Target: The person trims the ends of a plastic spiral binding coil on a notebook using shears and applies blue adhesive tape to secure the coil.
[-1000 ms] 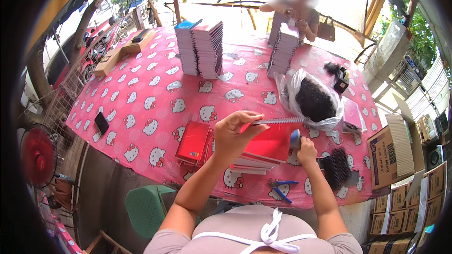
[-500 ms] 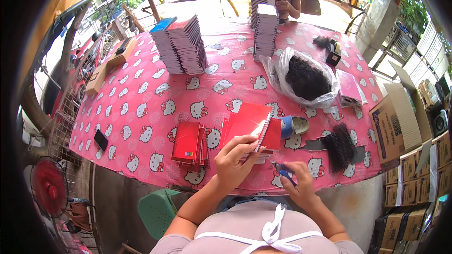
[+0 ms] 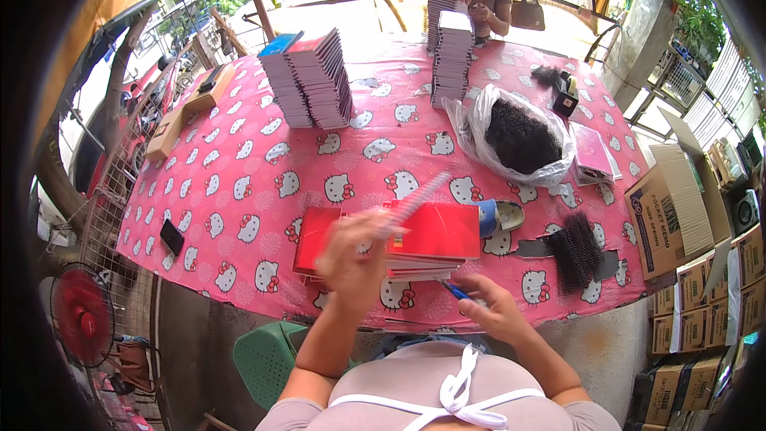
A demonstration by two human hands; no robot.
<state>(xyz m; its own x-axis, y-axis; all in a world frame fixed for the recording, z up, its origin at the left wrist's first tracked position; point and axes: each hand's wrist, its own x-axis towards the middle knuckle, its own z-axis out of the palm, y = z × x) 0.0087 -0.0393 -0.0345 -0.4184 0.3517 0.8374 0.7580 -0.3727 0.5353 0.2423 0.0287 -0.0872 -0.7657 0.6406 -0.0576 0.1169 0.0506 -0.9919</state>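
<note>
My left hand (image 3: 355, 251) is lifted over the gap between two piles of red notebooks, smeared by motion. It grips a thin spiral notebook (image 3: 416, 198), tilted nearly edge-on and blurred. Below and to the right of it lies the larger pile of red notebooks (image 3: 435, 231), its page edges facing me. The smaller pile of red notebooks (image 3: 313, 227) is partly hidden behind my left hand and wrist. Near the table's front edge, my right hand (image 3: 496, 310) is closed around small blue-handled pliers (image 3: 456, 290), whose tip points at the larger pile.
A blue and cream roll (image 3: 499, 216) touches the larger pile. Black plastic spirals (image 3: 576, 251) lie at right, behind them a plastic bag of black coils (image 3: 523, 136). Tall notebook stacks (image 3: 307, 80) stand farther back. A co-worker (image 3: 471, 0) handles another stack. Open carton (image 3: 670, 199) at right.
My left hand has swung left and up, taking the notebook off the larger pile and tipping it edge-on. My right hand, with the pliers, has shifted slightly left and down.
</note>
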